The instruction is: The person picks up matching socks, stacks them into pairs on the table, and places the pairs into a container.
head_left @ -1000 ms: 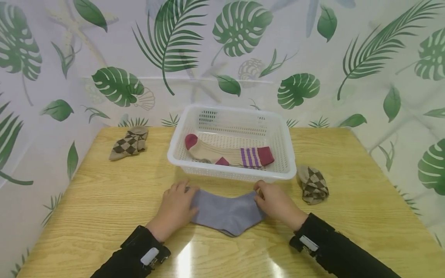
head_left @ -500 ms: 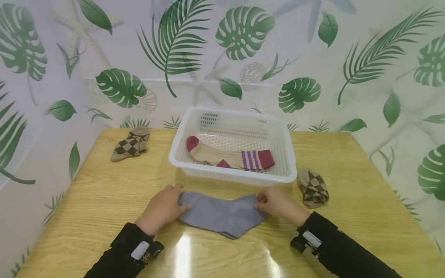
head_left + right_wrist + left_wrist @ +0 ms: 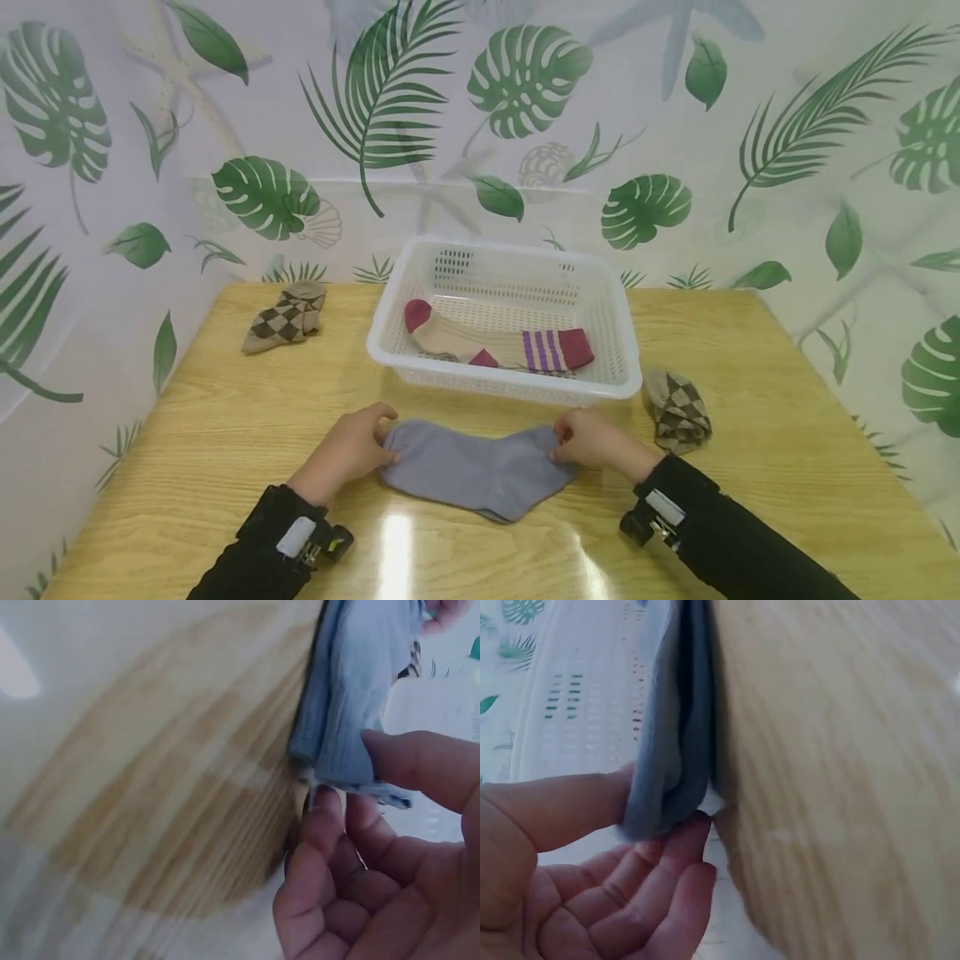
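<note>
The left hand (image 3: 347,450) pinches one end of a flat grey knitted sock (image 3: 476,468) between thumb and fingertips; the left wrist view shows the cloth's edge (image 3: 671,742) caught under the thumb, with the other fingers (image 3: 679,859) curled loosely beneath it. The right hand (image 3: 592,439) does the same at the opposite end, thumb on top and forefinger under the fabric (image 3: 352,697), so both hands are closed on the sock rather than resting on it. The sock lies along the near part of a pale wooden table (image 3: 225,433), just in front of a white perforated plastic basket (image 3: 504,383), its heel pointing toward the person.

To do this well, I judge the two pinches should stay right at the sock's ends and catch every layer, since the wrist views show more than one layer at each edge and a grip on the top one alone would let the rest sag. Even tension between the hands should keep the cloth smooth, and the basket's near rim is close enough to snag it.

Inside the basket lies a beige sock with maroon toe and cuff and purple stripes (image 3: 495,343). A brown-and-tan argyle sock (image 3: 677,410) sits crumpled just beside the basket's right corner, near the right hand, and a second argyle sock (image 3: 287,317) lies well apart at the far left of the table. Leaf-printed sheeting (image 3: 525,125) hangs behind.
</note>
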Demonstrator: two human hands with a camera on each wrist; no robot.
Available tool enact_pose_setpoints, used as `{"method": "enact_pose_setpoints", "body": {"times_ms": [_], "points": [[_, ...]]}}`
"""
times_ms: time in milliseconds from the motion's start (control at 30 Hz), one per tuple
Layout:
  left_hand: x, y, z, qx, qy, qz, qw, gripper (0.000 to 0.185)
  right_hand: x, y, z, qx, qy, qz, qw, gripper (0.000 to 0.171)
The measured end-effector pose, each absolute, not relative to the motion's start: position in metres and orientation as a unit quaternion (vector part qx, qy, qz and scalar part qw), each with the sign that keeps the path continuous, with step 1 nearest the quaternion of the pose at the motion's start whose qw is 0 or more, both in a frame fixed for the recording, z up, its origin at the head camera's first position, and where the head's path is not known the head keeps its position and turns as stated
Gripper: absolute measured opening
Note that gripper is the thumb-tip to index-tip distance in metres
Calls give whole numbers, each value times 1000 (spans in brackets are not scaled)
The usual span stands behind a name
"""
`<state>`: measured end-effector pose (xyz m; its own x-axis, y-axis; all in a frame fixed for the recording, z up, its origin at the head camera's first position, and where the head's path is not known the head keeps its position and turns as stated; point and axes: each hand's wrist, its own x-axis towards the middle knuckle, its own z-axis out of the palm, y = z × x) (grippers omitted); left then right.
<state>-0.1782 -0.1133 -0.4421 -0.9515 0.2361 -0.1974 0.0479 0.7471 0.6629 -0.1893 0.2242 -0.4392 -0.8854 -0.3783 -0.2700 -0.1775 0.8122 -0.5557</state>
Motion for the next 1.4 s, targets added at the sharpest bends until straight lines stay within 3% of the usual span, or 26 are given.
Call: {"method": "enact_pose_setpoints", "body": {"times_ms": [167,333,533,933,1067,1400], "points": [[-181,-124,-438,69,886,440,127,45,-180,225,-426,-158,918,-327,160,20],[-182,-132,-423,94,854,498,119,22,-172,224,-396,-151,908,-365,143,15],[-183,-132,-397,141,852,499,69,1,-171,229,-357,-133,914,-364,125,17],[-225,-97,-343,143,861,485,-62,25,-211,242,-319,-45,863,-497,78,30],[-250,-79,-340,129,868,475,-64,32,-231,242,-326,-22,843,-533,67,29],[-302,-48,-385,112,923,366,-45,38,-281,237,-367,41,869,-486,82,5]]}}
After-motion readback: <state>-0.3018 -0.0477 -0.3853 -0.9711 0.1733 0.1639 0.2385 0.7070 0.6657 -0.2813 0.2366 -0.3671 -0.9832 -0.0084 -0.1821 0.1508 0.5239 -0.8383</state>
